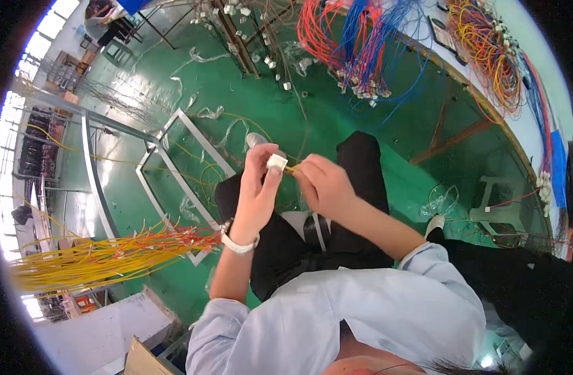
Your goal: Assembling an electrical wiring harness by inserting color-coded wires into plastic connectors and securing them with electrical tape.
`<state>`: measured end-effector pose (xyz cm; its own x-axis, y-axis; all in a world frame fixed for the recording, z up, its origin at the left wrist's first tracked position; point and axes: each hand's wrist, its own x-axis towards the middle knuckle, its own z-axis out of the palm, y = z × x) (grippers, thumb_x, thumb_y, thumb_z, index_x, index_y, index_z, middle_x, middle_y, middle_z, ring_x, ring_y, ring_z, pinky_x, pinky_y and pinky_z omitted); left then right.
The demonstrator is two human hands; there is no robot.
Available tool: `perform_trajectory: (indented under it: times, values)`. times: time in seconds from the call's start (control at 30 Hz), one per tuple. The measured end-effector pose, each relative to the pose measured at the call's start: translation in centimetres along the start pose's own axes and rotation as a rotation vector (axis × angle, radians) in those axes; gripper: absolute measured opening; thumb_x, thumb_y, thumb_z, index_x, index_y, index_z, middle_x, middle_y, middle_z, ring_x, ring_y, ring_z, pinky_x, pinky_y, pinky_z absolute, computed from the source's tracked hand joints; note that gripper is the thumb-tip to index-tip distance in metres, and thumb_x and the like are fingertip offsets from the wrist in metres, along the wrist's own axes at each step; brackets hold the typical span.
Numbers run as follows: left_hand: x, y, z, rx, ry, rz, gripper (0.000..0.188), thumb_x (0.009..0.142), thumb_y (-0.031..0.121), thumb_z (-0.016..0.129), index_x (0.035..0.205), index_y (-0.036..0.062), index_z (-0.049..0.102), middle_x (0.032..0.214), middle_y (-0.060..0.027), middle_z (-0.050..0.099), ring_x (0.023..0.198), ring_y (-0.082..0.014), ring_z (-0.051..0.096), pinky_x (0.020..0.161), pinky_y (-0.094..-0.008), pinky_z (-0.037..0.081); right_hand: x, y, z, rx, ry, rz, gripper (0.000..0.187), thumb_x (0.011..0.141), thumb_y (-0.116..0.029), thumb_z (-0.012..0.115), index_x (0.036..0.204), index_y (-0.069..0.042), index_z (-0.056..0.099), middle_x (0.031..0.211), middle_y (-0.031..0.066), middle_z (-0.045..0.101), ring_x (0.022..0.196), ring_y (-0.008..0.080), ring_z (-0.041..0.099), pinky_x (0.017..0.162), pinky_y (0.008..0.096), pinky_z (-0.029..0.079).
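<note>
Over my lap, my left hand point(259, 190) pinches a small white plastic connector housing point(277, 162) between thumb and fingers. A short length of yellow wire point(290, 169) runs from the connector's right side to my right hand point(329, 187). The fingertips of that hand are closed on the wire, close beside the housing. Whether the wire's end sits inside the housing is too small to tell. To the left of my left wrist lies a thick bundle of yellow wires point(105, 259), with red and orange ends pointing toward my forearm.
A metal frame point(146, 178) stands at left. Red and blue wires with white connectors point(361, 69) hang off the table point(486, 94) at upper right, near more yellow and red wires point(486, 44). A stool point(499, 206) is at right. Plastic scraps litter the green floor. A person point(102, 22) sits far off.
</note>
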<state>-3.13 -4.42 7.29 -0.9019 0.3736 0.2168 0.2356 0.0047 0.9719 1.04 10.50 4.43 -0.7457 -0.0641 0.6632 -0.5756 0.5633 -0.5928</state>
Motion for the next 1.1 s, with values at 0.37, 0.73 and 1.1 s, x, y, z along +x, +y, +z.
perform_trajectory:
  times: [0.37,0.73,1.1]
  values:
    - [-6.6,-3.2,-0.2,-0.378,0.114,-0.132,0.034,0.101,0.035,0.030,0.083,0.0080,0.041,0.068,-0.0010,0.040,0.067,-0.0168,0.045,0.074,-0.0396,0.043,-2.4,11.7,5.0,1.494,0.042,1.436,0.043,0.094,-0.034,0.052,0.112,0.005,0.048,0.102,0.0151,0.058,0.089,0.0213,0.062,0.088,0.0376,0.050]
    - [-16.4,-4.7,-9.1,0.137,-0.235,-0.859,0.024,0.085,0.023,0.066,0.075,0.0038,0.058,0.060,0.0064,0.048,0.055,-0.0037,0.043,0.049,-0.0220,0.034,5.0,15.7,1.4,0.877,0.271,0.990,0.025,0.093,-0.022,0.048,0.089,-0.003,0.063,0.056,-0.0037,0.040,0.046,0.0052,0.035,0.036,0.0232,0.021]
    - [-4.0,-10.0,-4.2,-0.665,0.073,-0.589,0.022,0.095,0.016,0.051,0.111,0.0023,0.057,0.075,0.0032,0.056,0.045,0.0007,0.028,0.038,-0.0175,0.017,-10.6,-2.7,8.0,0.211,-0.516,0.604,0.015,0.086,-0.019,0.052,0.087,-0.007,0.061,0.079,0.0184,0.065,0.076,0.0375,0.063,0.068,0.0464,0.049]
